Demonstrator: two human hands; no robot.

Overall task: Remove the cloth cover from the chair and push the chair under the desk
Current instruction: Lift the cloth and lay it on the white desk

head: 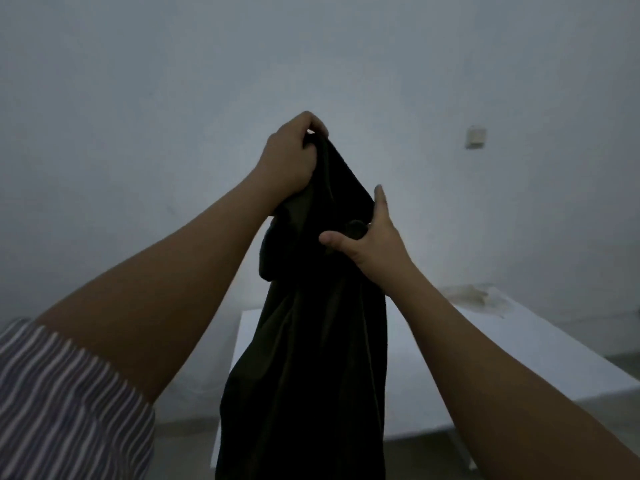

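Observation:
A dark cloth cover [311, 358] hangs in a long bunched drape in front of me, raised high against the wall. My left hand [291, 157] is clenched on its top corner. My right hand [367, 233] sits lower on the cloth's right side, thumb pressed across the fabric and fingers partly stretched behind it. The white desk [485, 358] stands behind and below the cloth, at the lower right. The chair is not visible; the cloth hides whatever is under it.
A plain pale wall [173, 98] fills most of the view, with a small wall socket [475, 136] at the upper right. Some crumpled pale material [474, 294] lies on the desk's far right corner. A strip of floor shows below the desk.

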